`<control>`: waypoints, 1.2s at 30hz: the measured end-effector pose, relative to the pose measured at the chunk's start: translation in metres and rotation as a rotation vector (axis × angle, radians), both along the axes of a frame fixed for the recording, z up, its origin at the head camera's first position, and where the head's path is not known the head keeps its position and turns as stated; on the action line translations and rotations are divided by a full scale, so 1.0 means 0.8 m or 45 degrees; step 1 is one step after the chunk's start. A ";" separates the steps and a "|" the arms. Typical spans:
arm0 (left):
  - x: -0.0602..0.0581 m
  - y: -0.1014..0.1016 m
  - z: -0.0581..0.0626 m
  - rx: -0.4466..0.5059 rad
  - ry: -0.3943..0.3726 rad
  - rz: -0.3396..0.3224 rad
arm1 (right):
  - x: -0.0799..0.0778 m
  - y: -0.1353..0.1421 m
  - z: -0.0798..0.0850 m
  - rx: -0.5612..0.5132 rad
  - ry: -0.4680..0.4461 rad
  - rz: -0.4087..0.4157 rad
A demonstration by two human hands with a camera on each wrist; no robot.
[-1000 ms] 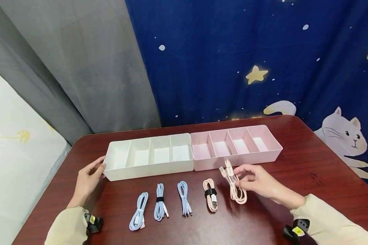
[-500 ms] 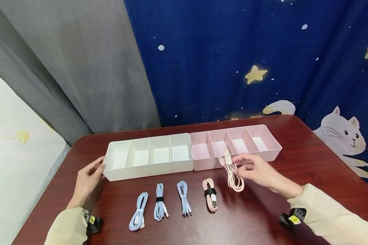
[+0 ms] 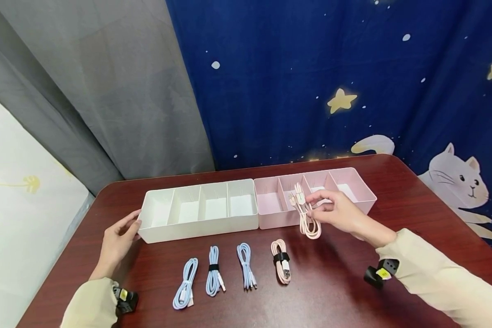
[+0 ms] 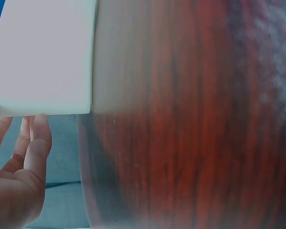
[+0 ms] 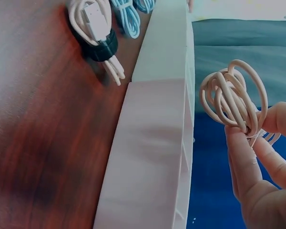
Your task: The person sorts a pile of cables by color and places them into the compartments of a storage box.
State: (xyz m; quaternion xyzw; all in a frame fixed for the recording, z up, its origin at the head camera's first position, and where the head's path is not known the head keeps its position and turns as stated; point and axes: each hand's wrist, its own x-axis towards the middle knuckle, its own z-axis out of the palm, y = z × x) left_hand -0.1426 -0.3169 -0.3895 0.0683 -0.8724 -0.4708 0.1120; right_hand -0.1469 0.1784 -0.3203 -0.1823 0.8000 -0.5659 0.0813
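Observation:
A coiled pink USB cable (image 3: 309,224) hangs upright from my right hand (image 3: 341,214), which pinches it between thumb and fingers. In the head view it overlaps the front wall of the pink divided box (image 3: 344,210), its plug end over the second compartment from the left. The right wrist view shows the cable's loops (image 5: 231,93) above the fingers, beyond the box's rim. At the far left end of the white divided box (image 3: 201,230), my left hand (image 3: 116,239) touches the end wall with extended fingers. Part of those fingers is hidden behind the box in the left wrist view.
Another pink cable (image 3: 279,256) with a black strap lies in front of the boxes. Left of it are three blue coiled cables: one plain (image 3: 245,264), one black-strapped (image 3: 214,273), one leftmost (image 3: 186,282). The two boxes stand end to end on the dark red table (image 3: 311,300).
My right hand has raised the pink cable from the table and carried it away from me, up and slightly left, to the pink box. The left hand stays put.

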 end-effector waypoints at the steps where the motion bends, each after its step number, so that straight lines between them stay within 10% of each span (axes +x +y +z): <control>1: 0.000 0.000 0.000 0.001 0.001 -0.001 | -0.001 -0.001 0.001 0.010 0.005 0.001; 36: -0.001 0.000 -0.001 -0.004 0.005 0.011 | -0.056 -0.007 0.003 0.112 -0.086 -0.128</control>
